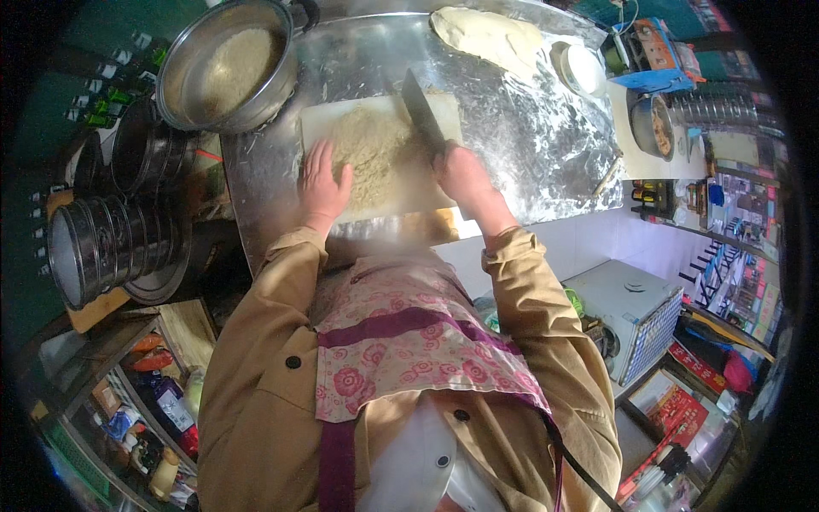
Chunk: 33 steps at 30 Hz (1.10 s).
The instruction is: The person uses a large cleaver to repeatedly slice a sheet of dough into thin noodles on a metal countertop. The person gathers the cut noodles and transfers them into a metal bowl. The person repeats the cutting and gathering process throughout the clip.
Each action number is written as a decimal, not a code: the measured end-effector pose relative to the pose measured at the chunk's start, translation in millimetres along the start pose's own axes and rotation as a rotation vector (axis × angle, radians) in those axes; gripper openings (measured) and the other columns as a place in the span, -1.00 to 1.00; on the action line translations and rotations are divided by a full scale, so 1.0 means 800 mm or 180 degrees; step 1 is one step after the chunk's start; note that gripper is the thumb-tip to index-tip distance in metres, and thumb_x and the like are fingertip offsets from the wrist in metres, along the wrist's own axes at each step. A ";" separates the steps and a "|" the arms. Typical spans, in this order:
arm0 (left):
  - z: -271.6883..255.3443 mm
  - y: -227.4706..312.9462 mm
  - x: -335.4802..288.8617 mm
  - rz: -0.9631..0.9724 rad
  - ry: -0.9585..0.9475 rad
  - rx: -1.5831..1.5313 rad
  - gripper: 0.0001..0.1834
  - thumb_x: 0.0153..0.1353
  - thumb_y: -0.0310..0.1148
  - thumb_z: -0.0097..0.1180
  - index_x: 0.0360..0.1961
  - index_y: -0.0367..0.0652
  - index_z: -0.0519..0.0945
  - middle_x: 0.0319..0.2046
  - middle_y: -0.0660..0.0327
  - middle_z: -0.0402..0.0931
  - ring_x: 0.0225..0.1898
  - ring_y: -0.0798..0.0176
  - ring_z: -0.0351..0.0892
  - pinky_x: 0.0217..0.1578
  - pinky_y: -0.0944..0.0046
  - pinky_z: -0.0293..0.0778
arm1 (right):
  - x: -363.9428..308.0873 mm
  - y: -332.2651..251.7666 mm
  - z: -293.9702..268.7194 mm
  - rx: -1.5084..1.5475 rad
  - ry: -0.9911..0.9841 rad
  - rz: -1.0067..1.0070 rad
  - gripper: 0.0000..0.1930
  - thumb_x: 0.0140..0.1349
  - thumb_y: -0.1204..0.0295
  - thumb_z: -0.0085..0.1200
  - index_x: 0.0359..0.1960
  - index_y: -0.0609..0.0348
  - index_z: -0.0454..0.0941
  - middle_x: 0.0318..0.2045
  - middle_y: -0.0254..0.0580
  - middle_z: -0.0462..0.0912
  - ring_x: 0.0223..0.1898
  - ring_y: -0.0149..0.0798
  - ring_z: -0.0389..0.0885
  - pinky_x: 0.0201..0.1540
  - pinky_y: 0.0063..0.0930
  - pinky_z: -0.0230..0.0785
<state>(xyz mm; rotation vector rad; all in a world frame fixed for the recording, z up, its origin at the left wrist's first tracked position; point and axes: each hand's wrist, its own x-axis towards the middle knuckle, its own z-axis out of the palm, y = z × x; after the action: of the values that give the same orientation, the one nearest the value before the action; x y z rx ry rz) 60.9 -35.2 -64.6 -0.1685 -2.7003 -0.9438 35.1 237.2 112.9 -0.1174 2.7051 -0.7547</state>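
On a metal bench (pixel 260 175), a cleaver (pixel 421 108) over a white board (pixel 445 111) of pale chopped food (pixel 373 154).
The right hand (pixel 463 177) has its fingers wrapped round the cleaver's handle at the board's right side; the left hand (pixel 322 185) has its fingers released and outstretched by the food's left edge. Farther off, a pot (pixel 182 72) stands left, dough (pixel 490 36) lies right.

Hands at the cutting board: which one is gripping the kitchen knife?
The right hand, closed around the handle of the kitchen knife. The left hand is spread open at the left side of the cutting board, holding no tool.
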 end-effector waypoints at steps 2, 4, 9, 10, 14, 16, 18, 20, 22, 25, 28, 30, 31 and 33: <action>-0.002 0.000 0.000 -0.0019 -0.0041 0.0121 -0.31 0.36 -0.12 0.18 0.40 -0.28 0.38 0.41 -0.11 0.35 0.47 -0.16 0.27 0.47 -0.07 0.19 | 0.002 -0.014 -0.003 -0.0077 -0.0203 0.0005 -0.72 0.40 0.33 0.03 -0.22 0.41 0.50 -0.37 0.44 0.65 -0.23 0.47 0.64 -0.13 0.20 0.51; -0.007 0.005 0.003 -0.0035 -0.0052 0.0047 -0.31 0.36 -0.13 0.18 0.40 -0.29 0.37 0.41 -0.11 0.35 0.46 -0.18 0.27 0.47 -0.08 0.19 | 0.004 -0.012 0.015 -0.0297 -0.0189 -0.0123 -0.74 0.39 0.34 0.05 -0.22 0.39 0.50 -0.38 0.41 0.65 -0.23 0.46 0.65 -0.14 0.19 0.52; -0.007 0.004 -0.004 -0.0037 -0.0067 -0.0059 -0.31 0.34 -0.15 0.20 0.39 -0.30 0.38 0.41 -0.12 0.35 0.45 -0.21 0.27 0.47 -0.10 0.19 | 0.001 -0.007 0.052 0.0072 0.0281 0.0394 -0.77 0.36 0.38 0.09 -0.21 0.37 0.50 -0.35 0.38 0.67 -0.21 0.44 0.65 -0.16 0.18 0.53; -0.007 0.004 0.000 0.0007 -0.0026 -0.0059 -0.31 0.34 -0.15 0.20 0.39 -0.30 0.37 0.41 -0.13 0.35 0.45 -0.21 0.27 0.47 -0.10 0.19 | 0.004 -0.003 0.048 0.0066 0.0211 0.0345 -0.77 0.36 0.38 0.09 -0.21 0.37 0.50 -0.34 0.40 0.67 -0.20 0.44 0.65 -0.15 0.18 0.53; -0.003 0.002 0.005 0.0077 0.0030 -0.0073 -0.30 0.33 -0.16 0.21 0.40 -0.29 0.37 0.40 -0.13 0.35 0.45 -0.22 0.28 0.47 -0.10 0.18 | 0.012 0.003 0.032 0.0043 0.0187 0.0276 -0.76 0.33 0.38 0.10 -0.19 0.39 0.51 -0.31 0.42 0.67 -0.17 0.43 0.66 -0.12 0.16 0.54; -0.004 0.001 0.002 0.0061 0.0027 -0.0098 -0.30 0.33 -0.18 0.22 0.40 -0.30 0.37 0.40 -0.13 0.35 0.45 -0.22 0.28 0.46 -0.11 0.18 | 0.014 0.002 0.031 0.0000 0.0222 0.0164 -0.76 0.33 0.39 0.10 -0.18 0.40 0.52 -0.29 0.42 0.68 -0.16 0.43 0.66 -0.10 0.14 0.55; -0.005 0.002 0.002 0.0054 0.0040 -0.0104 -0.31 0.34 -0.19 0.21 0.41 -0.29 0.37 0.42 -0.11 0.34 0.46 -0.20 0.27 0.47 -0.08 0.19 | 0.026 0.009 0.036 -0.0071 0.0172 -0.0091 -0.75 0.32 0.39 0.10 -0.18 0.41 0.53 -0.28 0.41 0.68 -0.16 0.42 0.66 -0.09 0.13 0.55; -0.005 0.004 0.001 0.0047 0.0037 -0.0105 -0.32 0.36 -0.20 0.18 0.43 -0.28 0.36 0.45 -0.08 0.32 0.49 -0.15 0.25 0.47 -0.04 0.19 | 0.034 0.025 0.058 -0.0354 0.0017 -0.0366 -0.75 0.34 0.38 0.08 -0.18 0.41 0.53 -0.28 0.41 0.68 -0.16 0.43 0.66 -0.09 0.13 0.55; -0.008 0.005 0.000 0.0072 0.0027 -0.0103 -0.32 0.36 -0.20 0.19 0.42 -0.28 0.36 0.45 -0.08 0.32 0.49 -0.15 0.26 0.47 -0.04 0.19 | 0.033 0.027 0.068 -0.0634 -0.0204 -0.0565 -0.74 0.34 0.37 0.06 -0.19 0.40 0.53 -0.29 0.41 0.68 -0.16 0.43 0.66 -0.08 0.14 0.54; -0.012 0.007 0.004 0.0100 0.0003 -0.0045 -0.32 0.35 -0.21 0.20 0.41 -0.29 0.37 0.44 -0.08 0.33 0.48 -0.16 0.27 0.47 -0.04 0.20 | 0.018 0.012 0.073 -0.0662 -0.0294 -0.0581 -0.74 0.35 0.35 0.06 -0.19 0.38 0.54 -0.29 0.40 0.68 -0.16 0.42 0.67 -0.08 0.15 0.54; -0.013 0.010 0.006 0.0038 0.0006 -0.0047 -0.33 0.34 -0.21 0.21 0.40 -0.29 0.38 0.44 -0.08 0.34 0.48 -0.16 0.28 0.47 -0.04 0.20 | 0.001 -0.008 0.068 -0.0239 -0.0095 -0.0488 -0.74 0.34 0.35 0.07 -0.19 0.37 0.54 -0.29 0.39 0.68 -0.17 0.42 0.68 -0.09 0.16 0.55; -0.012 0.012 0.004 0.0008 0.0004 -0.0081 -0.31 0.33 -0.19 0.22 0.40 -0.29 0.38 0.43 -0.09 0.34 0.47 -0.17 0.28 0.47 -0.05 0.20 | -0.007 -0.043 0.026 -0.0357 -0.0304 -0.0590 -0.75 0.33 0.35 0.07 -0.19 0.37 0.53 -0.29 0.39 0.68 -0.17 0.41 0.68 -0.09 0.16 0.55; -0.012 0.011 0.002 0.0008 -0.0018 -0.0088 -0.30 0.32 -0.17 0.22 0.41 -0.28 0.37 0.43 -0.10 0.33 0.46 -0.19 0.28 0.46 -0.07 0.21 | -0.008 -0.051 0.016 -0.0394 -0.0342 -0.0542 -0.75 0.33 0.35 0.07 -0.19 0.36 0.53 -0.30 0.39 0.68 -0.17 0.41 0.68 -0.10 0.16 0.55; -0.011 0.006 0.005 0.0041 -0.0007 -0.0057 -0.28 0.31 -0.16 0.24 0.41 -0.28 0.37 0.43 -0.10 0.33 0.45 -0.19 0.29 0.45 -0.08 0.21 | 0.000 -0.048 0.021 -0.0381 -0.0187 -0.0112 -0.77 0.32 0.37 0.08 -0.20 0.35 0.52 -0.30 0.38 0.69 -0.17 0.41 0.68 -0.10 0.17 0.55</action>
<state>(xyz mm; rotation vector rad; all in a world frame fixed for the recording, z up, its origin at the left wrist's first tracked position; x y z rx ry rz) 60.1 -36.6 -53.9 -0.1904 -2.6902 -0.9649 40.5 196.6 119.3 -0.2126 2.6978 -0.5893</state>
